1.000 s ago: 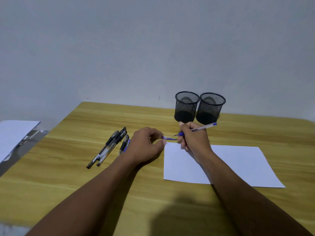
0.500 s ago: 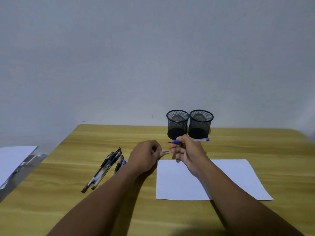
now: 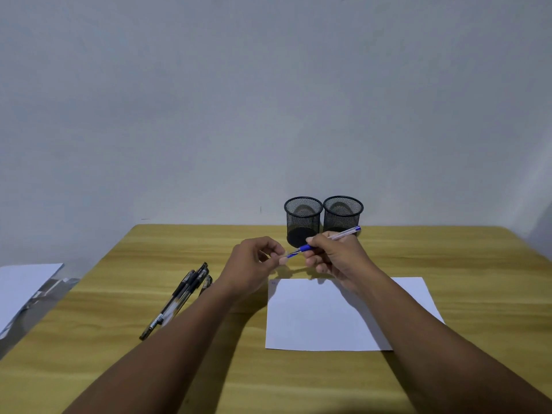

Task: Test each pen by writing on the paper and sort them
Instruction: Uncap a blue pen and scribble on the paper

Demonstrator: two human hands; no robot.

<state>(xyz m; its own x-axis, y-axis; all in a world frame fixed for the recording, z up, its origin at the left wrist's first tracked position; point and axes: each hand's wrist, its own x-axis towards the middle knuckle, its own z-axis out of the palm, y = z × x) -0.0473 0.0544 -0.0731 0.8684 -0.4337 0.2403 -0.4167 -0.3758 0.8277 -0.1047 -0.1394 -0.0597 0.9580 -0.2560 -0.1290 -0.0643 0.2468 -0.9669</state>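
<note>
Your right hand [image 3: 337, 255] grips the blue pen [image 3: 306, 248]; your left hand [image 3: 251, 264] pinches its cap [image 3: 286, 256], now brought back to the tip; testing seems done, sorting next.

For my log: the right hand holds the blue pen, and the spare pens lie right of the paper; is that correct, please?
Not quite: the head view shows the spare pens lying left of the paper. The right hand does hold the blue pen.

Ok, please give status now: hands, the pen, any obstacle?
Right hand grips blue pen, held up near the paper. Left hand pinches cap at the tip. Nothing between pen and paper.
</note>
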